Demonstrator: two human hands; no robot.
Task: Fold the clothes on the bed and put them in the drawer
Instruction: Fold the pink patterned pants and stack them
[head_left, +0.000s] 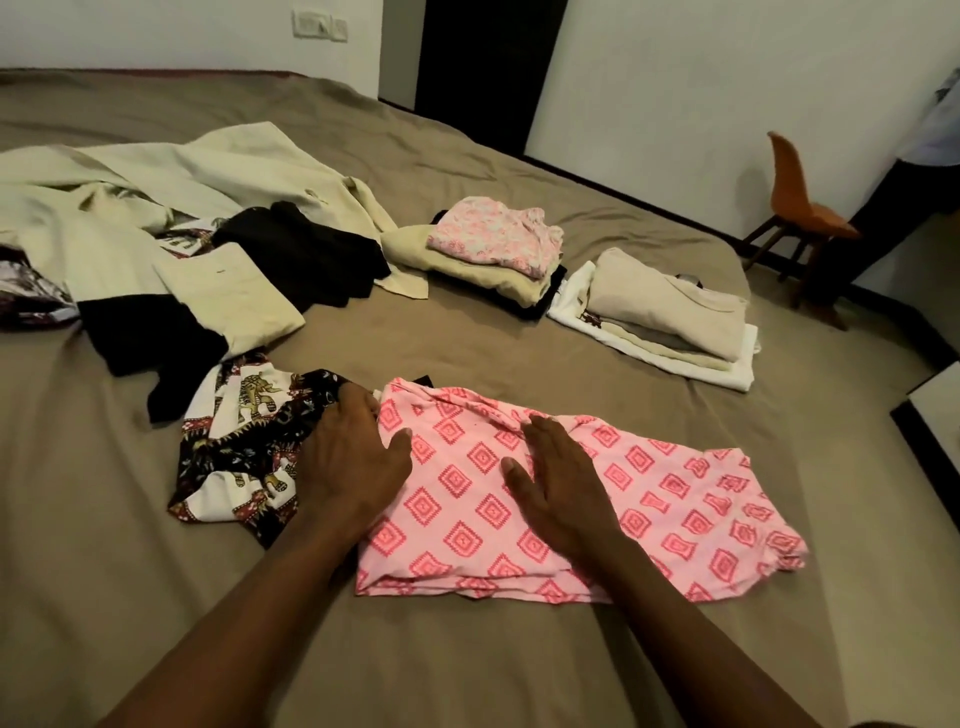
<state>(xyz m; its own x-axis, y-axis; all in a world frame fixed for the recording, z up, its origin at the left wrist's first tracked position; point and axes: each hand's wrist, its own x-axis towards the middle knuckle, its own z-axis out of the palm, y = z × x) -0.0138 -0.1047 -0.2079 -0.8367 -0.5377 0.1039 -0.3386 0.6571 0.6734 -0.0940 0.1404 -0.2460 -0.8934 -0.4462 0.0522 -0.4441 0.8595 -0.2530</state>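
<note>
My left hand (353, 457) and right hand (558, 491) press flat, fingers straight, on the pink patterned garment (649, 499) on the bed (467, 322).

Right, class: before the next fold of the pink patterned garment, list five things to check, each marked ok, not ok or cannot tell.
1. Right hand pressing flat on the pink garment: ok.
2. Left hand gripping its left edge: cannot tell, fingertips hidden.
3. Far edge smooth: not ok, bunched.
4. Elephant-print cloth clear of it: not ok, it lies against the left edge.
5. Folded piles out of the way: ok.
</note>
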